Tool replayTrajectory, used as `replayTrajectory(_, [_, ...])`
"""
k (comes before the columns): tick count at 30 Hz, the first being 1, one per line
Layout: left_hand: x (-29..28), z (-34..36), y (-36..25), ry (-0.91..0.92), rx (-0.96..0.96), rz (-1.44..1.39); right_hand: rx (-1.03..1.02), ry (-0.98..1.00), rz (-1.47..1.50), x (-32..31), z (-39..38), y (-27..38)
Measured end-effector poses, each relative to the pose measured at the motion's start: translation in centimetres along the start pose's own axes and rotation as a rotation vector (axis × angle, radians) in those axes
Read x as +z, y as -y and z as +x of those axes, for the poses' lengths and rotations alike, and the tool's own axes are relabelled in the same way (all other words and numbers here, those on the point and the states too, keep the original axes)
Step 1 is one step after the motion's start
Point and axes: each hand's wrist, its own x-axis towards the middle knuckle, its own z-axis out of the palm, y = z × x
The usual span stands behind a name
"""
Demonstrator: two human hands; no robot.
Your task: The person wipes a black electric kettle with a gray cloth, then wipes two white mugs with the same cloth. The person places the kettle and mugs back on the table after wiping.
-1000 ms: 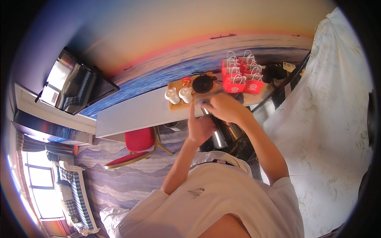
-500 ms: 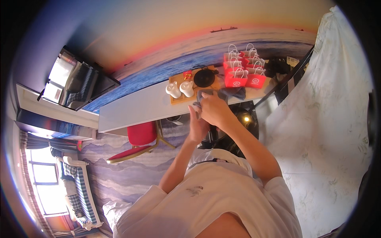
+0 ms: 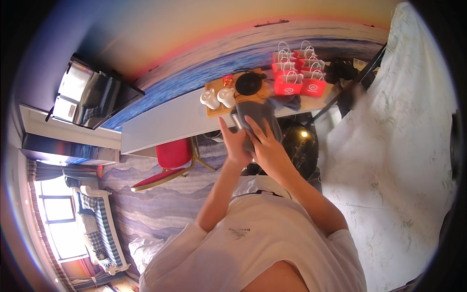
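Observation:
Over the front edge of the long counter, I hold a shiny metal vessel, apparently a kettle, mostly hidden by a dark grey cloth. My left hand grips its left side, one finger pointing up along it. My right hand presses the cloth against the vessel with fingers spread over the fabric. Just beyond, a wooden tray carries two white lidded mugs, a small red packet and a round black base.
Red paper bags with white handles stand in rows at the counter's right, beside a dark crumpled cloth. A red chair sits below the counter. White curtain fabric hangs on the right; a dark round table stands near me.
The grey cloth, bunched under my right hand before, now spreads wider and higher over the vessel. My right fingers have opened out, and my left hand has shifted slightly left and up.

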Motion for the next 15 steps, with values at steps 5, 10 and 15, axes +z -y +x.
replayTrajectory(5, [0.0, 3.2, -3.1, 0.211, -0.094, -0.413, -0.073, -0.023, 0.169, -1.4, -0.5, -1.9])
replayTrajectory(10, [0.2, 5.2, -5.7, 0.267, -0.045, -0.341, 0.398, 0.137, 0.656, -0.5, -3.7, -5.0])
replayTrajectory(15, [-1.9, 8.3, -7.8, 0.101, -0.045, -0.256, 0.872, -0.173, 0.762, 2.4, -11.4, -11.6])
